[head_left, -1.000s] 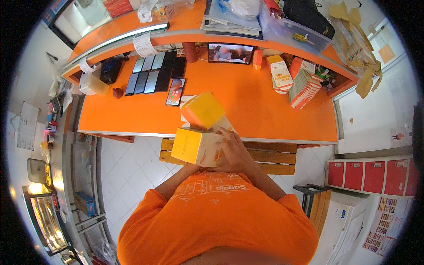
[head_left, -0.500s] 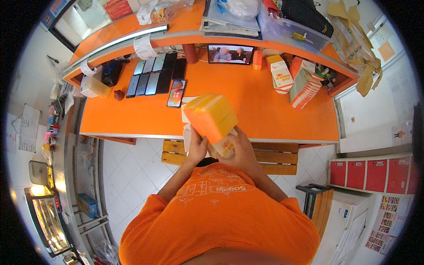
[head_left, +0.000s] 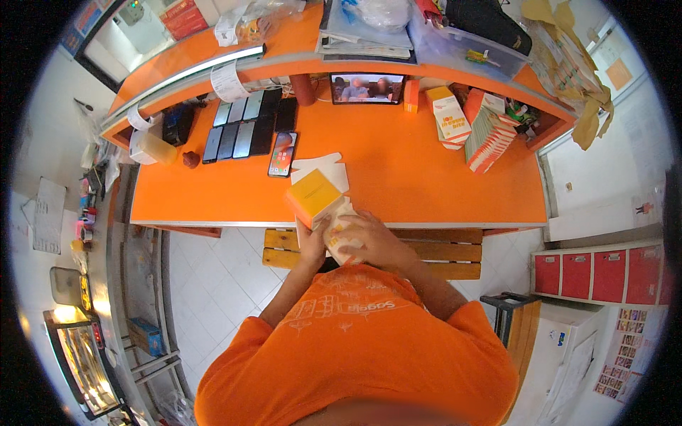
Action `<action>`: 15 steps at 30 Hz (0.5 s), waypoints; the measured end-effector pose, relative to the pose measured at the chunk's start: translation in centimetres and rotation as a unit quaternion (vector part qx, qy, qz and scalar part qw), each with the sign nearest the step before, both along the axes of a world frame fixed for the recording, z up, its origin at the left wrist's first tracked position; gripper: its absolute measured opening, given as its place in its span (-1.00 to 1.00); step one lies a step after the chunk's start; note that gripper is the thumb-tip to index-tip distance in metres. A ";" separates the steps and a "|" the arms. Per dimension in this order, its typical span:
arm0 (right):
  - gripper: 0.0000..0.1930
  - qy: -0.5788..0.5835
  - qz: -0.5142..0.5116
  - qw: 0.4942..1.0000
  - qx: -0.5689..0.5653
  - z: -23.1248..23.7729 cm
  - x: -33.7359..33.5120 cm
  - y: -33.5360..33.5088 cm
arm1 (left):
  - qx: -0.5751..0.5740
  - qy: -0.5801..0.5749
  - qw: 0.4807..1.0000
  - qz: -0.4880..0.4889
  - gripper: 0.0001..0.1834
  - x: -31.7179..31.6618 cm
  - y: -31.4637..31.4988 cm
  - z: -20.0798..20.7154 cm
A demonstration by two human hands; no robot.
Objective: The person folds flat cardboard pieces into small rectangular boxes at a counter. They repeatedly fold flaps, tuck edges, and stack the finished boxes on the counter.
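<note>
Both hands grip one yellow box at the near edge of the orange desk: left hand beneath (mostly hidden), right hand wrapped around its white lower end.

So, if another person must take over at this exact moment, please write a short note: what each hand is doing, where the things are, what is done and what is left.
Left hand: under the yellow-orange carton box, gripping its lower side.
Right hand: wrapped around the box's white and orange near end, fingers closed on it.
Box: held at the near edge of the orange counter, tilted, yellow face up.
A flat white carton blank lies on the counter just behind it; a stack of folded cartons stands to the right.
Done: this box looks formed.
Left: probably closing its near end; I cannot see the flaps.
</note>
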State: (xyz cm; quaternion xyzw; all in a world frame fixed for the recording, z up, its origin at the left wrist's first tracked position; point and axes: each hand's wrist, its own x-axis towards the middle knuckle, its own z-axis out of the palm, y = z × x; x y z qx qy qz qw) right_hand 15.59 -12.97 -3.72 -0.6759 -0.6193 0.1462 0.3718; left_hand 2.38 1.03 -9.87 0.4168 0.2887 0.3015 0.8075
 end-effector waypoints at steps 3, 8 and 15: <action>-0.70 0.210 -0.045 0.977 -0.008 -5.0 8.0 2.9 | 0.005 0.016 1.000 0.021 -0.30 -1.0 0.9 -0.1; -0.62 -0.124 -0.392 0.910 -0.040 -10.5 28.3 9.2 | 0.040 0.015 0.999 -0.010 -0.24 -2.8 1.6 0.6; -0.71 -0.074 -0.340 0.931 -0.113 -11.9 38.1 12.1 | 0.001 0.033 0.999 0.006 -0.29 -2.9 1.6 0.7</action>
